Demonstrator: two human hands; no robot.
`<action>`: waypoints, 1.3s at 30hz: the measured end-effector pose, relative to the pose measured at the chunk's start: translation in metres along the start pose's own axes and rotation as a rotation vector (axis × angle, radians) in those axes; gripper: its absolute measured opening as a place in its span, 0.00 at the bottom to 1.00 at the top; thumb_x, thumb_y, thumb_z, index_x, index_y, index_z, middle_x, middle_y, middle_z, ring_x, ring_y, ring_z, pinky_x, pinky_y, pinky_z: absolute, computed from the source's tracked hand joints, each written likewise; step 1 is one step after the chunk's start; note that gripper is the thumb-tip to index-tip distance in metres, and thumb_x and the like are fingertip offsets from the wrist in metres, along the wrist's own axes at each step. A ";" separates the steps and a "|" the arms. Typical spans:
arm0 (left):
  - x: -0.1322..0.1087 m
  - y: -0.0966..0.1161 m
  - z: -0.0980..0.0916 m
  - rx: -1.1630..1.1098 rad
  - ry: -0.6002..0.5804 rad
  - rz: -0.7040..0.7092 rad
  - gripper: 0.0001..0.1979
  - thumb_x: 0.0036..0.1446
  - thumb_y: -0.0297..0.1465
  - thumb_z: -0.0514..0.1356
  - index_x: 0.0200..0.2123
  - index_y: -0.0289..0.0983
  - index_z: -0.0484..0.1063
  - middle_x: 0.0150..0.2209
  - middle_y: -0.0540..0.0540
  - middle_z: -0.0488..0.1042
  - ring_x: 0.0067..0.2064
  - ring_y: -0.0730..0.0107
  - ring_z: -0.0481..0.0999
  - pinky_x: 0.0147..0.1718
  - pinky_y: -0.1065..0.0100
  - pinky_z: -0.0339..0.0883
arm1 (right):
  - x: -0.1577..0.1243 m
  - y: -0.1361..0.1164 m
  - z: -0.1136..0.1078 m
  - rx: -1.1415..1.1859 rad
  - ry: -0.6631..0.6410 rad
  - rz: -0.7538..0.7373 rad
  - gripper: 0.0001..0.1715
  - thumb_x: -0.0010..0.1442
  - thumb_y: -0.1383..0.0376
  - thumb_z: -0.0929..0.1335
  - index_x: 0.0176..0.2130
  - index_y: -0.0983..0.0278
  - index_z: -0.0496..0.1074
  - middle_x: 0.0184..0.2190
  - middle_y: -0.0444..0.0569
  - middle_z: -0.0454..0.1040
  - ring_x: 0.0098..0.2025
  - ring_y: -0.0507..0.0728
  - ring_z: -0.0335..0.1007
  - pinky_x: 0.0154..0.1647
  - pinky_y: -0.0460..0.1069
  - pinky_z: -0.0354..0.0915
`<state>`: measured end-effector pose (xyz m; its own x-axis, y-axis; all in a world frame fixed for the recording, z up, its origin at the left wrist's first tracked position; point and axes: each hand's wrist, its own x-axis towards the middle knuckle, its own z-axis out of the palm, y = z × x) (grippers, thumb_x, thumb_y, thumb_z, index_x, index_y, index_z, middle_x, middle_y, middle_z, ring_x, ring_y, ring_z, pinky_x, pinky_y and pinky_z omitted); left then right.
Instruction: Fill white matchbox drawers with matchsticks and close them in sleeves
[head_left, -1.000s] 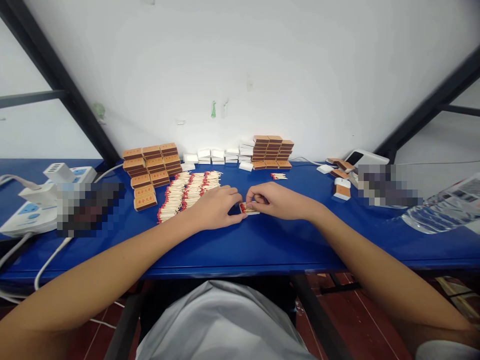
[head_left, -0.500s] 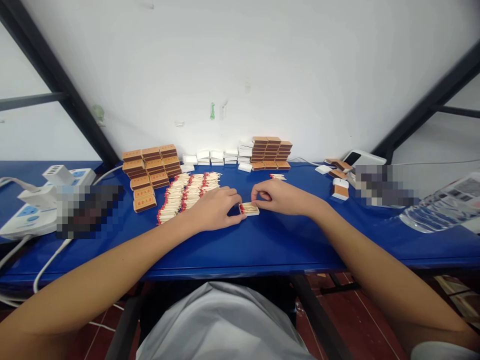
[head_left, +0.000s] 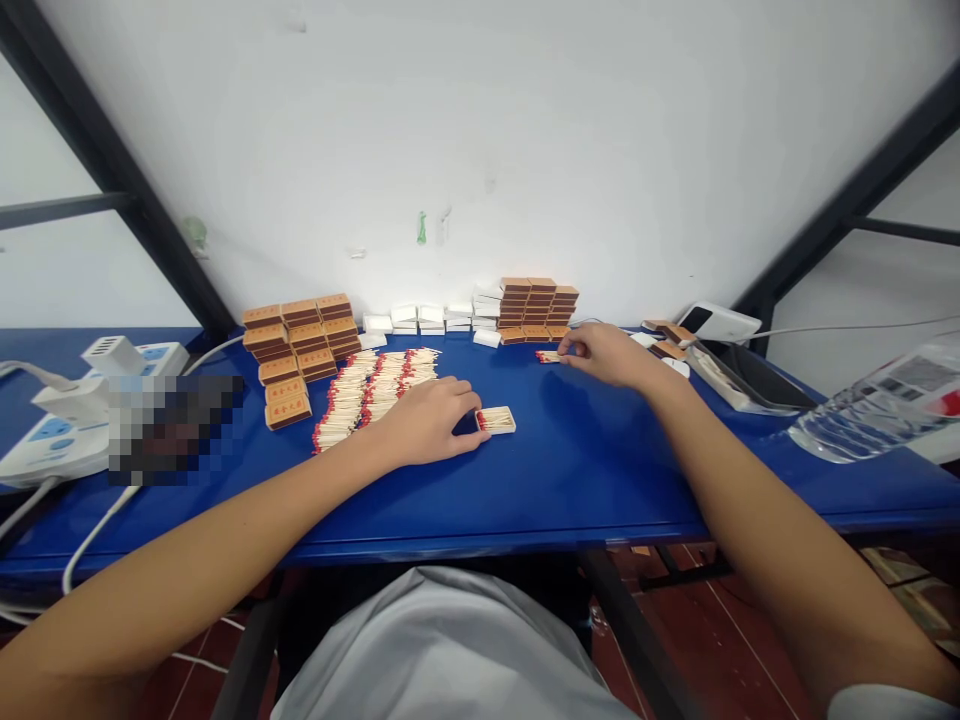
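Observation:
A white matchbox tray (head_left: 505,428) with red-headed matches in it lies flat on the blue table. My left hand (head_left: 435,418) holds its left end between thumb and fingers. Farther back and to the right, my right hand (head_left: 606,354) pinches at the right ends of a small bunch of matches (head_left: 548,357), whose red heads point left. The fingertips hide how many matches are caught. Left of my left hand, a large spread of loose matches (head_left: 375,392) lies in rough rows, partly covered by that hand.
Labelled matchboxes (head_left: 289,402) are stacked at back left. White trays (head_left: 430,319) and brown sleeves (head_left: 536,308) stand along the wall. A power strip (head_left: 82,420) with cables lies at left. At right are a white device (head_left: 718,321), an open pouch (head_left: 742,385) and clear plastic (head_left: 862,420).
My right hand has left the tray and moved back and right to the small bunch of matches. My left hand stays at the tray's left end.

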<state>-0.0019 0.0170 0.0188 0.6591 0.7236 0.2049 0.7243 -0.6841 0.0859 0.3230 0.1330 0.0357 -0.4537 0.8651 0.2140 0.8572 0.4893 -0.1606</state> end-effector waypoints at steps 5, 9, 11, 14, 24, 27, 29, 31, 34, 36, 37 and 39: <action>-0.001 -0.001 0.000 0.008 0.004 0.014 0.14 0.71 0.43 0.62 0.46 0.38 0.79 0.42 0.43 0.78 0.47 0.55 0.78 0.45 0.59 0.70 | 0.006 0.021 0.009 0.039 -0.086 0.023 0.11 0.62 0.62 0.69 0.38 0.64 0.82 0.31 0.52 0.79 0.33 0.59 0.71 0.34 0.51 0.61; -0.001 -0.002 0.001 0.007 0.013 0.022 0.15 0.71 0.43 0.63 0.46 0.37 0.79 0.42 0.43 0.78 0.47 0.56 0.78 0.45 0.59 0.70 | 0.009 0.024 0.018 0.044 -0.056 0.020 0.09 0.62 0.62 0.70 0.36 0.63 0.80 0.30 0.50 0.78 0.31 0.58 0.70 0.32 0.51 0.59; -0.001 -0.002 0.002 0.008 0.020 0.026 0.14 0.71 0.43 0.63 0.46 0.37 0.79 0.42 0.43 0.78 0.47 0.56 0.78 0.45 0.59 0.70 | 0.010 0.027 0.021 0.036 -0.042 0.034 0.08 0.62 0.62 0.70 0.35 0.62 0.79 0.30 0.51 0.78 0.31 0.58 0.69 0.32 0.51 0.58; -0.001 -0.003 0.002 0.012 0.023 0.033 0.14 0.71 0.43 0.63 0.45 0.37 0.79 0.42 0.43 0.78 0.47 0.56 0.78 0.44 0.59 0.70 | 0.011 0.034 0.025 0.053 -0.067 0.051 0.09 0.64 0.60 0.70 0.35 0.62 0.77 0.31 0.52 0.79 0.31 0.59 0.70 0.33 0.52 0.58; -0.001 -0.001 0.001 0.011 0.017 0.021 0.14 0.71 0.43 0.63 0.46 0.38 0.78 0.42 0.43 0.79 0.47 0.56 0.79 0.45 0.60 0.70 | 0.008 0.037 0.028 0.132 -0.081 -0.103 0.12 0.68 0.55 0.66 0.37 0.60 0.71 0.38 0.55 0.78 0.36 0.60 0.70 0.39 0.53 0.62; -0.001 -0.001 0.000 0.018 0.007 0.021 0.14 0.71 0.43 0.63 0.46 0.38 0.79 0.42 0.43 0.79 0.47 0.56 0.79 0.45 0.59 0.70 | 0.009 0.035 0.030 0.113 -0.086 -0.131 0.12 0.69 0.56 0.65 0.36 0.60 0.70 0.37 0.54 0.77 0.36 0.61 0.69 0.38 0.53 0.61; 0.000 -0.001 0.000 0.017 0.010 0.026 0.14 0.71 0.43 0.62 0.46 0.38 0.79 0.42 0.43 0.79 0.47 0.56 0.79 0.44 0.59 0.70 | 0.010 0.035 0.032 0.108 -0.073 -0.122 0.11 0.68 0.56 0.65 0.38 0.60 0.71 0.37 0.54 0.77 0.35 0.61 0.69 0.37 0.53 0.60; 0.000 -0.001 0.000 0.014 0.014 0.029 0.14 0.71 0.43 0.63 0.46 0.37 0.79 0.42 0.43 0.79 0.47 0.56 0.79 0.44 0.59 0.70 | 0.011 0.036 0.033 0.117 -0.057 -0.114 0.10 0.68 0.57 0.66 0.40 0.60 0.72 0.37 0.53 0.78 0.35 0.60 0.69 0.37 0.52 0.60; 0.000 0.000 0.000 0.010 0.015 0.028 0.14 0.71 0.43 0.63 0.46 0.37 0.79 0.42 0.43 0.79 0.47 0.56 0.78 0.45 0.59 0.70 | 0.012 0.036 0.033 0.116 -0.068 -0.123 0.12 0.69 0.55 0.66 0.38 0.60 0.72 0.35 0.53 0.78 0.35 0.60 0.69 0.37 0.53 0.60; 0.000 0.000 0.000 0.012 0.012 0.027 0.15 0.71 0.43 0.63 0.46 0.37 0.79 0.42 0.43 0.79 0.47 0.55 0.78 0.45 0.59 0.70 | 0.012 0.036 0.032 0.099 -0.082 -0.117 0.14 0.70 0.54 0.66 0.37 0.60 0.72 0.34 0.52 0.77 0.34 0.60 0.69 0.36 0.52 0.59; 0.000 0.000 0.000 0.014 0.012 0.026 0.15 0.71 0.43 0.62 0.46 0.37 0.79 0.42 0.43 0.79 0.47 0.55 0.78 0.45 0.59 0.70 | 0.012 0.035 0.032 0.093 -0.083 -0.112 0.15 0.70 0.54 0.65 0.36 0.60 0.72 0.34 0.52 0.77 0.34 0.60 0.69 0.36 0.52 0.59; 0.000 0.000 0.000 0.015 0.013 0.027 0.14 0.71 0.43 0.63 0.46 0.37 0.79 0.42 0.43 0.79 0.47 0.56 0.78 0.45 0.59 0.70 | 0.012 0.035 0.032 0.091 -0.082 -0.108 0.14 0.70 0.54 0.65 0.37 0.60 0.72 0.34 0.52 0.77 0.34 0.60 0.69 0.36 0.52 0.59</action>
<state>-0.0021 0.0170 0.0191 0.6759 0.7035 0.2196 0.7093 -0.7019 0.0653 0.3397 0.1641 0.0020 -0.5640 0.8109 0.1557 0.7783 0.5851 -0.2278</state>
